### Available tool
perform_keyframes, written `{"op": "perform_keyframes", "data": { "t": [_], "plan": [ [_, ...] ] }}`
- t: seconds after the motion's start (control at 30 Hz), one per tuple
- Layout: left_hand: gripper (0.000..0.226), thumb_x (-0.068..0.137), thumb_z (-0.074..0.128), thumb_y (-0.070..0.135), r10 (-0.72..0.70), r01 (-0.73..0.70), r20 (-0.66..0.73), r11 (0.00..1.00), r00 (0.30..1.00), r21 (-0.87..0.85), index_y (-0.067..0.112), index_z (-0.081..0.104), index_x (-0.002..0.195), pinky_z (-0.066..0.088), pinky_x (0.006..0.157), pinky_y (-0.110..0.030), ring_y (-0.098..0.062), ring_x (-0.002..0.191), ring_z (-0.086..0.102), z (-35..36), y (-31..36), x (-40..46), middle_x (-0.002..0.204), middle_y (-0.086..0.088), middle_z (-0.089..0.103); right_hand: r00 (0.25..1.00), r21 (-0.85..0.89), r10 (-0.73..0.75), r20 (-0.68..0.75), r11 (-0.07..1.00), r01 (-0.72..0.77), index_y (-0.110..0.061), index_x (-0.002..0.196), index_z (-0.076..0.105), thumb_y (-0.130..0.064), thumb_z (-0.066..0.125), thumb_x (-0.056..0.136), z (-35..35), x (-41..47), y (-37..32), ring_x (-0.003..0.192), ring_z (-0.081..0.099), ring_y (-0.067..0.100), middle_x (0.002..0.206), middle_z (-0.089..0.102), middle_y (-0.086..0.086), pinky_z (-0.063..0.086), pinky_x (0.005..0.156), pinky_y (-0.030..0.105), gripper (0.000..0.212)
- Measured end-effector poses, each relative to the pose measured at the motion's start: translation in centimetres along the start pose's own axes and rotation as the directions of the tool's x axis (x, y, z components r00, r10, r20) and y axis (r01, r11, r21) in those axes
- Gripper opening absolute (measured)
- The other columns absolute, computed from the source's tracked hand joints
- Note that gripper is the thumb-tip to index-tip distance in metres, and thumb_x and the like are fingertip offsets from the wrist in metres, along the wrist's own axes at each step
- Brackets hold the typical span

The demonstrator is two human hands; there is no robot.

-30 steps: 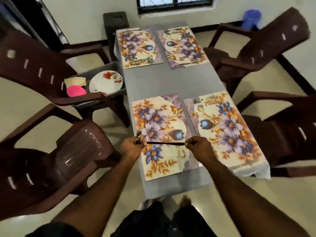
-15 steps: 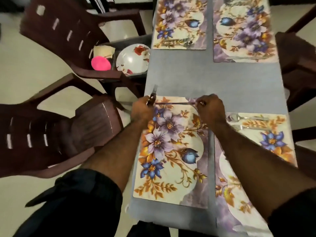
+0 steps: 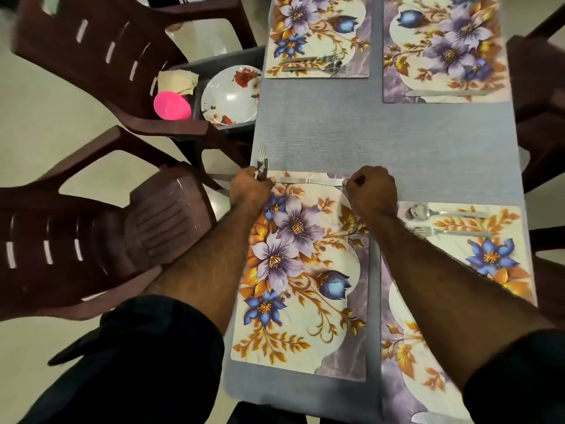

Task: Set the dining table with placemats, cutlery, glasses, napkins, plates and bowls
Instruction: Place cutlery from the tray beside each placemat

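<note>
Grey cloth covers the long dining table [image 3: 388,139], and four flowery placemats lie on it. Brown plastic chairs [image 3: 101,237] stand around the table on a pale floor.

Both hands are at the far edge of the near left placemat [image 3: 302,270]. A knife [image 3: 308,180] lies flat along that edge. The right hand [image 3: 371,191] is curled into a fist and pinches one end of the knife. The left hand [image 3: 250,188] is at the other end of the knife. Its fingers are curled tight around a fork [image 3: 262,154] and what looks like a spoon, and these stick up out of the fist. I cannot tell if the left hand also touches the knife.

On the near right placemat [image 3: 477,270] a spoon [image 3: 434,213] and another fork [image 3: 443,231] lie side by side, just beside the right arm. The far left placemat [image 3: 318,35] has cutlery [image 3: 312,64] on its near edge. The far right placemat [image 3: 443,47] has a knife [image 3: 446,93] on its near edge.

A grey tray [image 3: 214,61] sits on a chair seat to the left of the table. In it are a white plate with red flowers [image 3: 230,94], a pink cup [image 3: 171,105] and some pale napkins [image 3: 177,81].
</note>
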State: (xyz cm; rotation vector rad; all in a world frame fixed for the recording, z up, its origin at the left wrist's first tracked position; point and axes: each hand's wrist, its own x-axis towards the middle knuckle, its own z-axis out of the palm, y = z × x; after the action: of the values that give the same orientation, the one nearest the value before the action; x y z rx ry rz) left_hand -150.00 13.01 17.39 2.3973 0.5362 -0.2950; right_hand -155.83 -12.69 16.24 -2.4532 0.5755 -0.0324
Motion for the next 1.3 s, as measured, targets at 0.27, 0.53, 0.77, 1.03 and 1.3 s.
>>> {"op": "perform_keyframes", "data": {
  "t": [0.27, 0.53, 0.77, 1.03, 1.3],
  "plan": [
    [0.019, 0.102, 0.066, 0.018, 0.012, 0.084, 0.270, 0.937, 0.963, -0.339, 0.007, 0.070, 0.116, 0.062, 0.073, -0.032, -0.021, 0.084, 0.074, -3.0, -0.4, -2.7, 0.106, -0.012, 0.076, 1.000, 0.084, 0.016, -0.023, 0.996, -0.014, -0.012, 0.097, 0.075, -0.030, 0.067, 0.096, -1.8, -3.2, -1.9, 0.083, 0.066, 0.020, 0.093, 0.073, 0.004, 0.042, 0.068, 0.022, 0.020],
    [0.016, 0.105, 0.055, 0.000, 0.281, 0.137, 0.602, 0.821, 0.747, -0.554, -0.007, 0.069, 0.105, 0.046, 0.053, -0.021, -0.012, 0.057, 0.056, -7.5, -4.4, -13.2, 0.081, -0.009, 0.075, 0.918, 0.512, -0.021, 0.395, 0.835, -0.201, -0.019, 0.088, 0.077, -0.028, 0.075, 0.094, -3.8, -12.8, -7.2, 0.064, 0.062, 0.009, 0.075, 0.072, -0.004, 0.048, 0.061, 0.025, 0.012],
    [0.034, 0.101, 0.070, 0.032, 0.372, 0.167, 0.733, 0.821, 0.570, -0.546, -0.001, 0.071, 0.109, 0.058, 0.070, -0.037, -0.035, 0.077, 0.069, -11.3, -8.7, -15.8, 0.098, -0.027, 0.075, 0.878, 0.639, -0.032, 0.478, 0.698, -0.323, 0.002, 0.097, 0.074, -0.006, 0.074, 0.094, -7.5, -19.9, -9.6, 0.052, 0.050, 0.007, 0.060, 0.062, -0.006, 0.042, 0.051, 0.018, 0.008],
    [0.004, 0.089, 0.078, 0.006, 0.244, 0.193, 0.752, 0.876, 0.613, -0.442, 0.005, 0.078, 0.093, 0.028, 0.045, -0.019, -0.008, 0.050, 0.040, -13.5, -12.8, -16.8, 0.074, -0.009, 0.064, 0.791, 0.665, 0.002, 0.612, 0.539, -0.517, 0.001, 0.107, 0.076, 0.008, 0.066, 0.090, -10.9, -25.9, -7.0, 0.081, 0.073, 0.036, 0.098, 0.074, 0.029, 0.063, 0.072, 0.036, 0.021],
    [0.015, 0.081, 0.089, 0.015, 0.331, -0.280, 0.722, 0.940, 0.608, -0.195, 0.027, 0.081, 0.075, 0.056, 0.072, -0.033, -0.005, 0.067, 0.063, -9.2, -17.9, -22.2, 0.073, 0.004, 0.074, 0.888, 0.274, 0.202, 0.412, 0.903, -0.332, -0.008, 0.090, 0.073, 0.009, 0.077, 0.077, -6.4, -33.5, -0.1, 0.064, 0.071, 0.022, 0.071, 0.074, 0.015, 0.059, 0.067, 0.043, 0.022]
  ]
}}
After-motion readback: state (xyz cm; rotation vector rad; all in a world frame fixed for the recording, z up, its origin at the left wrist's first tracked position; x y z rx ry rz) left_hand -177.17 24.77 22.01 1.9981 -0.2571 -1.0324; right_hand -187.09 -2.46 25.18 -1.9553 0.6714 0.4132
